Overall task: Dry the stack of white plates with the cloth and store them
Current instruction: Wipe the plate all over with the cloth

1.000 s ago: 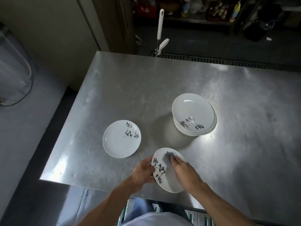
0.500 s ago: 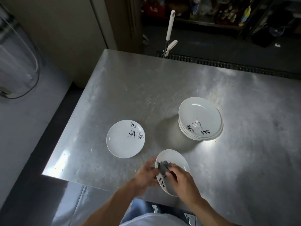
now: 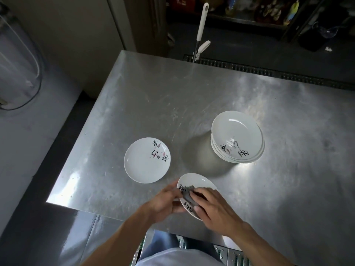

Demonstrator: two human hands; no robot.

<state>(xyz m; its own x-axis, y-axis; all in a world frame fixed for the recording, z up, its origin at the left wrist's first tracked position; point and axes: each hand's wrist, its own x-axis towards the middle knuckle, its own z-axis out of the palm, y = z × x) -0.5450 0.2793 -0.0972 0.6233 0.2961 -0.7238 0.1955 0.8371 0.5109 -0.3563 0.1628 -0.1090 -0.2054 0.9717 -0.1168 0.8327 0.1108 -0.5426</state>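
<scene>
At 6 o'clock, over the near edge of a brushed steel table (image 3: 172, 93), the left hand (image 3: 163, 203) curls fingers and thumb round the rim of a tilted round white plate with black brush lettering (image 3: 194, 181). The right hand (image 3: 215, 208), fingers bent, presses a small crumpled dark grey cloth (image 3: 187, 193) against its face. A stack of matching white plates (image 3: 237, 136) sits at 3 o'clock, and a single matching plate (image 3: 147, 160) lies flat at 9 o'clock.

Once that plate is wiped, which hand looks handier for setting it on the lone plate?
Likely the left. The left hand grips the held plate at its rim, and the lone plate lies on that side of the table. The right hand holds the cloth against it.
</scene>
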